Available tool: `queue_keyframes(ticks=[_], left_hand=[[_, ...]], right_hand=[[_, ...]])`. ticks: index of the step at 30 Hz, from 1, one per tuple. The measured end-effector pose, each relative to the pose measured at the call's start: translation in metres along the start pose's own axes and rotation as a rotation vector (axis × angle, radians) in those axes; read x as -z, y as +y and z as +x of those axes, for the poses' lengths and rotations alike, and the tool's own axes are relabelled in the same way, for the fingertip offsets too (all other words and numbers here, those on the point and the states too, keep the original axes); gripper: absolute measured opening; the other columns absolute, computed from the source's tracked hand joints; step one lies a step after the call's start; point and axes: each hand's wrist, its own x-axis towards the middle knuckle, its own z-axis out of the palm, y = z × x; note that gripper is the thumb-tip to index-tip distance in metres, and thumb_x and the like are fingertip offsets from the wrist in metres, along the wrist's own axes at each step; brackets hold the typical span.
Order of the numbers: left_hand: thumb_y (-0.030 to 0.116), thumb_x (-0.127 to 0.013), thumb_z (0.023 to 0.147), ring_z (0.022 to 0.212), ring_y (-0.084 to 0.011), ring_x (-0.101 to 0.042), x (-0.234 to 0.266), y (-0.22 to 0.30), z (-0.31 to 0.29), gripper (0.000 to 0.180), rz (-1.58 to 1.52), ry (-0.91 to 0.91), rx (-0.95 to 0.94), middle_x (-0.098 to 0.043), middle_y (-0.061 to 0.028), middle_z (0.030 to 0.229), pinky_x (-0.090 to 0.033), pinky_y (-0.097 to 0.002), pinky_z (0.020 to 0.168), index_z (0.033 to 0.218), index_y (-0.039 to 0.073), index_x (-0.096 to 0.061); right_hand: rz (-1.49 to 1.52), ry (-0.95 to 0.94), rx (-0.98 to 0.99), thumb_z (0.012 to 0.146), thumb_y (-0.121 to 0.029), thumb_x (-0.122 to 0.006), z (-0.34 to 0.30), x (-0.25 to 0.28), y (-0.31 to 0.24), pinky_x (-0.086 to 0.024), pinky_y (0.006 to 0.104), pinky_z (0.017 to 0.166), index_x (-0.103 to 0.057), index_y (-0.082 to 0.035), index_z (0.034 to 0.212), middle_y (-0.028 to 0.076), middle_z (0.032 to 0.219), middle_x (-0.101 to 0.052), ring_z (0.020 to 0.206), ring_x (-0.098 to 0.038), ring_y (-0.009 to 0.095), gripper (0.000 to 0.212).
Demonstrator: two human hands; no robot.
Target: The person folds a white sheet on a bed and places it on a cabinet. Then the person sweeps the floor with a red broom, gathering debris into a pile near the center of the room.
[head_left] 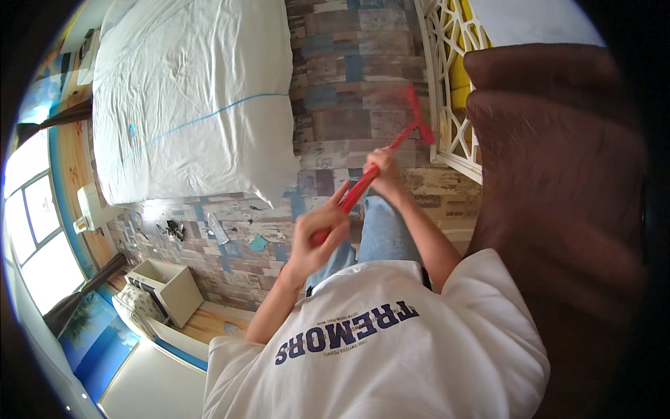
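Note:
A red long-handled broom (359, 190) slants across the space in front of me, from my body up toward the far right. My left hand (319, 236) is closed round the near end of its handle, with one finger lying along the shaft. Further up the shaft, my right hand (383, 172) grips it too. The crosswise head of the broom is over the plank-patterned floor (335, 126), close beside a white lattice panel (453, 105). Motion smears the head, so its bristles are not clear.
A bed with a wrinkled white sheet (202, 98) takes up the far left. Dark brown covering (551, 153) hangs at the right. Small dark items (172, 230), a clear plastic piece (218, 228) and a teal scrap (258, 243) lie on the floor near an open white box (171, 290).

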Motion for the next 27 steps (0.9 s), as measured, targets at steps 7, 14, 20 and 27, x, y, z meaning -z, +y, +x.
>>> queue_keyframes(ticks=[7, 14, 20, 27], left_hand=[[-0.005, -0.055, 0.079, 0.053, -0.0194, -0.044, -0.014, -0.015, 0.049, 0.015, 0.211, 0.206, 0.078, -0.045, -0.0118, 0.059, -0.039, -0.04, 0.109, 0.066, -0.006, -0.048], [-0.001, -0.058, 0.079, 0.048, -0.0211, -0.045, -0.023, 0.033, 0.019, 0.015, 0.656, 0.297, 0.266, -0.044, -0.0138, 0.056, -0.052, -0.034, 0.077, 0.065, -0.005, -0.054], [0.004, -0.067, 0.076, 0.047, -0.0309, -0.048, -0.015, 0.049, 0.023, 0.021, 0.668, 0.321, 0.298, -0.048, -0.0137, 0.057, -0.037, -0.0361, 0.046, 0.061, -0.001, -0.052], [-0.004, -0.063, 0.074, 0.053, -0.0312, -0.054, -0.031, 0.094, 0.072, 0.013, 0.502, 0.066, -0.08, -0.048, -0.011, 0.057, -0.048, -0.0429, 0.1, 0.064, -0.002, -0.056]], right_hand=[[0.175, -0.122, 0.12, 0.064, -0.016, -0.069, 0.043, -0.033, 0.05, -0.039, 0.0426, 0.065, -0.048, -0.01, 0.057, 0.009, 0.063, -0.054, 0.067, -0.052, 0.033, 0.023], [0.591, -0.536, -0.016, 0.063, -0.016, -0.068, 0.002, -0.119, -0.031, -0.042, 0.0409, 0.066, -0.05, -0.009, 0.063, 0.01, 0.07, -0.058, 0.074, -0.054, 0.032, 0.019], [0.548, -0.643, 0.053, 0.069, -0.009, -0.066, -0.002, -0.099, -0.045, -0.039, 0.0363, 0.065, -0.044, -0.006, 0.062, 0.009, 0.065, -0.049, 0.07, -0.048, 0.028, 0.023], [0.367, -0.268, 0.206, 0.07, -0.011, -0.067, 0.093, 0.002, -0.035, -0.041, 0.0408, 0.064, -0.047, -0.008, 0.061, 0.01, 0.067, -0.051, 0.071, -0.051, 0.031, 0.022]])
